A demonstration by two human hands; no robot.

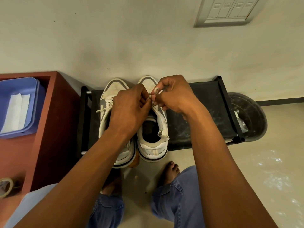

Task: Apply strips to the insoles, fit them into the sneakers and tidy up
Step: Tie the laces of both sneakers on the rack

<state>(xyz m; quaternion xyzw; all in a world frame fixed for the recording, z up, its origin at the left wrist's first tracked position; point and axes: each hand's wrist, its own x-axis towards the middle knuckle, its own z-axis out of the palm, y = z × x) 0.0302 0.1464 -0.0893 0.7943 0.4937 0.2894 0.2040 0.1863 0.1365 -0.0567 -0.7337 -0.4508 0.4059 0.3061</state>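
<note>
1. Nearest, a pair of white and grey sneakers [152, 129] sits side by side on a low black rack [205, 112], heels hanging over its near edge; a hard tug could tip them off.
2. Above the right sneaker, the left hand [130, 109] and right hand [174, 96] each pinch its white lace [156, 91], fingers curled; a loose loop could slip undone.
3. Far left, white strips [15, 111] lie in a blue tray [35, 89].

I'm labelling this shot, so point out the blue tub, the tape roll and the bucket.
blue tub [35, 102]: head view, right wall.
tape roll [10, 181]: head view, upper rim.
bucket [256, 112]: head view, inner wall.

Left sneaker [113, 102] mostly under the left forearm; tape roll [5, 186] cut by the frame edge.
</note>
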